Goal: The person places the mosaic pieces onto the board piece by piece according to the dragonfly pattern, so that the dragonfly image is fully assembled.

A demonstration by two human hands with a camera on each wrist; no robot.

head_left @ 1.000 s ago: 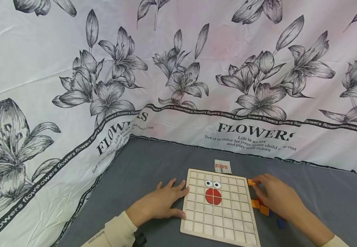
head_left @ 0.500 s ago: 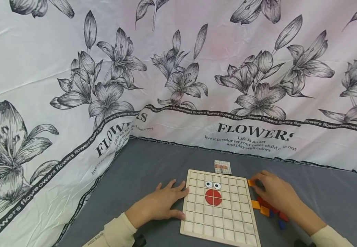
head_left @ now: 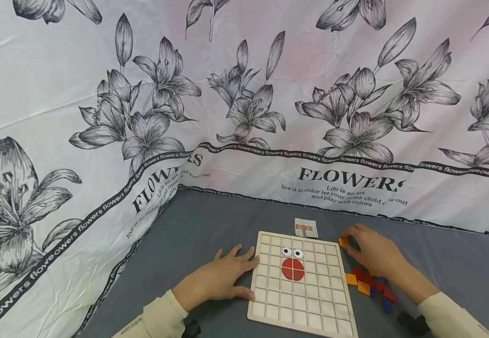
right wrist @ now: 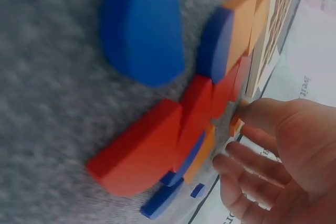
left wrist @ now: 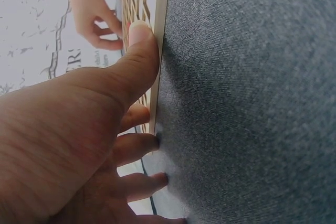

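Observation:
A pale wooden grid board (head_left: 278, 307) lies on the grey cloth. Two round eye pieces (head_left: 292, 252) sit side by side on it, directly above a red disc (head_left: 292, 269) made up of quarter pieces. My left hand (head_left: 219, 278) rests at the board's left side with fingers spread, thumb and fingertips on the rim. By the upper right corner my right hand (head_left: 373, 251) pinches a small orange block (head_left: 343, 241) between thumb and fingertips. The right wrist view shows this orange block (right wrist: 235, 125) partly hidden behind the thumb.
Beside the board's right edge lies a loose pile of orange blocks (head_left: 364, 288), red pieces (head_left: 389, 294) and blue pieces (head_left: 386, 306), partly under my right forearm. A small pattern card (head_left: 306, 227) lies beyond the top edge. A flower-printed curtain (head_left: 244, 178) closes off the back.
My right hand has moved slightly away from me, and the orange block has shifted with it toward the board's top corner. More red and blue pieces show beneath the forearm. The left hand stays put.

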